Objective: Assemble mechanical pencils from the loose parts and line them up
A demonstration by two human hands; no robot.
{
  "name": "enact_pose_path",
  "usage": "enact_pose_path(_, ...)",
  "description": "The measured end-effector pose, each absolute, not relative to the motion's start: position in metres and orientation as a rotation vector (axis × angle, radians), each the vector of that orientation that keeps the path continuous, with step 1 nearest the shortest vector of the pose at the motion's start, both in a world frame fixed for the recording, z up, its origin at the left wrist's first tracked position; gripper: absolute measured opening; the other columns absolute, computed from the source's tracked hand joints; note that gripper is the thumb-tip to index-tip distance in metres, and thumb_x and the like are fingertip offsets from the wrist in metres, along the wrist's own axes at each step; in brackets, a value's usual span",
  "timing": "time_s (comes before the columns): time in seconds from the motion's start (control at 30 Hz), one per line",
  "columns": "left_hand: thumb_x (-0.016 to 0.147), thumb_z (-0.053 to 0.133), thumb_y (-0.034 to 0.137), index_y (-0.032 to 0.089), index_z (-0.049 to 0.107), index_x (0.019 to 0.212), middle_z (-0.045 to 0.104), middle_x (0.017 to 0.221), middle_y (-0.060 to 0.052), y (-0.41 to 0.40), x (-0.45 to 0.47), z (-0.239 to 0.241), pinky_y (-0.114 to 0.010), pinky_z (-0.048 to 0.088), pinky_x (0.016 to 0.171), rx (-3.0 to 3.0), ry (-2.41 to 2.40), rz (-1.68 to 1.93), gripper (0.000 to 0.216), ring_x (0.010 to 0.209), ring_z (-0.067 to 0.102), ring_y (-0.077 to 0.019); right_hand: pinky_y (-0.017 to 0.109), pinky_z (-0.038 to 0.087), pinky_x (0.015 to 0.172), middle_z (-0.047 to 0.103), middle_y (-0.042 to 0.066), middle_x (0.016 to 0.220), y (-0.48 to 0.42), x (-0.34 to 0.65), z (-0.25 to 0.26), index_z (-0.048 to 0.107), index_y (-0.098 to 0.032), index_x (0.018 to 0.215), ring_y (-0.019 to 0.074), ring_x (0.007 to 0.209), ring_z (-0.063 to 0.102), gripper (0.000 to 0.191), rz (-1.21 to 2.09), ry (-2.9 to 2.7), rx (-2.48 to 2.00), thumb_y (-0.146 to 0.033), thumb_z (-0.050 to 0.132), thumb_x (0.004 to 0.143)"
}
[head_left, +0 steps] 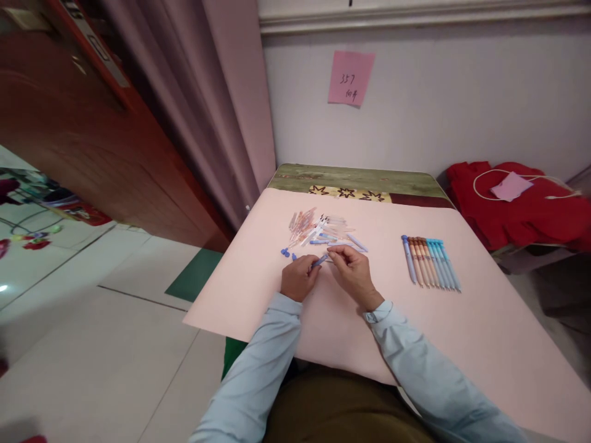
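Note:
My left hand [299, 277] and my right hand [353, 272] meet over a pink sheet [462, 332] on the table. Both are closed round a blue pen part [320, 261] held between them, its tip pointing toward my right fingers. Just beyond my hands lies a loose pile of pen parts [318, 231], clear, orange and blue. Two small blue caps [287, 252] rest to the left of my left hand. To the right, a neat row of assembled pens [431, 262], blue and orange, lies side by side.
The table's green far edge [355, 177] meets a white wall with a pink note [351, 77]. Red cloth with a white cable [517, 200] lies at the right. A curtain and a wooden door stand at the left, over tiled floor.

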State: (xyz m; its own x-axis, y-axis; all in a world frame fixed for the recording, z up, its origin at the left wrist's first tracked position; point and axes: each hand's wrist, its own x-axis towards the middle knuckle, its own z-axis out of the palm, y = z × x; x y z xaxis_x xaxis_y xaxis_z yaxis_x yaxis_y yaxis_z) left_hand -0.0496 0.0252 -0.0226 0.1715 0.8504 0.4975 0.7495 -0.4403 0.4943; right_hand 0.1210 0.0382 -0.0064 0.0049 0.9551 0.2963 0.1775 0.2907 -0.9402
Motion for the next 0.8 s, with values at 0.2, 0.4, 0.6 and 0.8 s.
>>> enact_pose_path(0.2,0.085,0.063,0.02,0.021,0.065,0.096,0.072,0.083,0.0,0.0246,-0.0498,-0.0225,-0.025,0.046,0.067,2.299,1.585,1.114,0.011,0.07,0.063,-0.014,0.026,0.046,0.065,0.07,0.002,0.082,0.0362,0.1221,-0.0067,0.073,-0.02,0.095,0.0127,0.064,0.057,0.017,0.502,-1.715,-1.095,-0.026,0.058,0.091)
enact_pose_path(0.4,0.085,0.064,0.02,0.021,0.066,0.097,0.072,0.082,0.0,0.0224,-0.0499,-0.0202,-0.024,0.046,0.067,2.273,1.556,1.108,0.013,0.069,0.064,-0.0134,0.026,0.05,0.077,0.074,0.004,0.093,0.0331,0.1233,-0.0064,0.072,-0.022,0.101,0.0153,0.085,0.068,0.019,0.265,-1.833,-1.061,-0.024,0.054,0.095)
enact_pose_path(0.6,0.084,0.063,0.02,0.021,0.066,0.096,0.071,0.077,0.001,0.0214,-0.0501,-0.0192,-0.023,0.045,0.065,2.259,1.566,1.107,0.012,0.065,0.063,-0.0126,0.025,0.05,0.077,0.075,0.004,0.094,0.0345,0.1235,-0.0082,0.073,-0.022,0.101,0.015,0.086,0.069,0.02,0.22,-1.827,-1.107,-0.026,0.054,0.096)
enact_pose_path(0.8,0.084,0.062,0.019,0.021,0.066,0.094,0.07,0.074,0.001,0.0212,-0.0498,-0.0176,-0.023,0.044,0.062,2.236,1.553,1.133,0.01,0.061,0.061,-0.0119,0.023,0.05,0.079,0.075,0.005,0.095,0.0333,0.1239,-0.0085,0.072,-0.02,0.106,0.0139,0.087,0.069,0.023,0.108,-1.92,-1.084,-0.024,0.051,0.098)
